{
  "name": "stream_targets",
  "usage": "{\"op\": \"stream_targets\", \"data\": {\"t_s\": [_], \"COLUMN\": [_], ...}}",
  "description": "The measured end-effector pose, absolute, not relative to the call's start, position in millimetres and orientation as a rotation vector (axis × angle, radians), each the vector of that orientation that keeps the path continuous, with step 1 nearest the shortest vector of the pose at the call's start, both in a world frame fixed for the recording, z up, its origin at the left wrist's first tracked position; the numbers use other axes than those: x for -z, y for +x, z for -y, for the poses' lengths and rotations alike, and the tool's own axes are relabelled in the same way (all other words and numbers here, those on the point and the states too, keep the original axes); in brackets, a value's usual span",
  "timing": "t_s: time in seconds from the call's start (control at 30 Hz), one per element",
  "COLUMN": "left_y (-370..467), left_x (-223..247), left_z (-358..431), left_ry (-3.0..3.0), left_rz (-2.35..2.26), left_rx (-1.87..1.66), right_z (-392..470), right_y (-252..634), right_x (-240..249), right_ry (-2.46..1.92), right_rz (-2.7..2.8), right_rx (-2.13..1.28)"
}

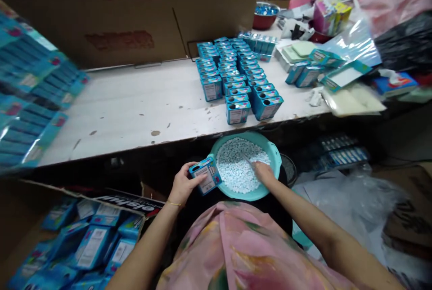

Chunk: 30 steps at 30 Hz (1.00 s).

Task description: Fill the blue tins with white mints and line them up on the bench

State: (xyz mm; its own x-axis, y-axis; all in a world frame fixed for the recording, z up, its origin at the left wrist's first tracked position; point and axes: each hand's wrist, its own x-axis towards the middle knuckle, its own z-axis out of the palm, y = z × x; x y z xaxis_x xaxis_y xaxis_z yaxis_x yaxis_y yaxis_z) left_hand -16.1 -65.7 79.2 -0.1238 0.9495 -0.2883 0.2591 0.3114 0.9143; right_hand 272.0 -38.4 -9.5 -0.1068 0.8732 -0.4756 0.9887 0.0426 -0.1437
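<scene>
My left hand [184, 185] grips a small blue box [206, 176], tilted, with a dark round opening near its top, beside the rim of a turquoise basin [275, 157]. Small white pellets [238, 177] fill much of the basin. My right hand [263, 173] is over the pellets at the basin's right side, closed around a thin scoop-like tool [248, 160] whose tip lies among them.
Rows of blue boxes [236, 84] stand on the white table [135, 110]. Wrapped blue stacks [27, 87] are at the left. A carton of blue boxes [91, 245] sits lower left, plastic bags [340, 200] lower right. A red bowl [265, 21] is farther back.
</scene>
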Motion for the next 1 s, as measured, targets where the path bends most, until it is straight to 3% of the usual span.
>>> {"op": "stream_targets", "data": {"t_s": [0.27,0.63,0.9,1.0], "left_y": [-1,9,27,42], "left_x": [-34,-32,-32,-26], "left_z": [43,39,24,22], "left_ry": [0.783,0.835,1.285,1.497], "left_rz": [-1.423,-1.434,-1.543,-1.481], "left_rx": [-1.065,-1.058,-0.988,-0.918], "right_z": [48,40,29,20], "right_y": [250,258,297,298], "right_x": [21,33,-44,-79], "right_ry": [1.751,1.579,1.723,1.657], "right_rz": [-2.192,-2.2,-2.378,-2.485], "right_rx": [0.736,1.204,1.487,1.42]}}
